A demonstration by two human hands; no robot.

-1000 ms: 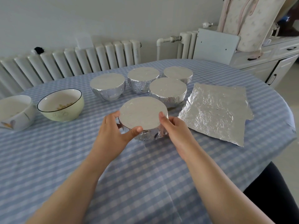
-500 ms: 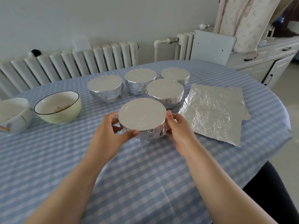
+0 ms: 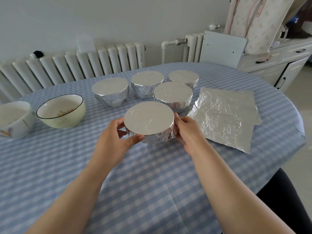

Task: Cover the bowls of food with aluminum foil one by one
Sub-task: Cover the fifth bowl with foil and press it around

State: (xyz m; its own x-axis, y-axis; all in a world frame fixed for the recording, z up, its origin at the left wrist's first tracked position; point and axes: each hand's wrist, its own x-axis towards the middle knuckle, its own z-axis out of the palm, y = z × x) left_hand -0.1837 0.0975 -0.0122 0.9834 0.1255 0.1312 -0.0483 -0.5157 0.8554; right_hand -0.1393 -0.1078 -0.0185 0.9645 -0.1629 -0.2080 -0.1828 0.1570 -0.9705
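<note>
Checked blue cloth covers the counter (image 3: 67,166), which fills the frame below a white radiator (image 3: 81,65) at upper left.

Fingers: the left hand (image 3: 114,141) grips the left flank of the foil-wrapped bowl (image 3: 149,121) at frame centre, thumb along the near rim and fingers curled round the far side. The right hand (image 3: 187,130) grips the right flank, fingers pressed into the crumpled foil skirt. The bowl lies directly between the two hands, both equally near. Its round form gives no long axis.

Appearance: the foil top is flat and taut; the skirt is creased and folded under the rim. This bowl appears fully covered.

Outward: four more foil-covered bowls (image 3: 173,94) stand in a cluster just above it in the frame. A stack of loose foil sheets (image 3: 224,115) lies flat at centre right, nearer the right hand. Two uncovered bowls stand at centre left: a green bowl with a dark rim (image 3: 61,114) and a white bowl (image 3: 14,119) at the frame edge, both nearer the left hand. The next move likely requires reaching to the left of the frame.
</note>
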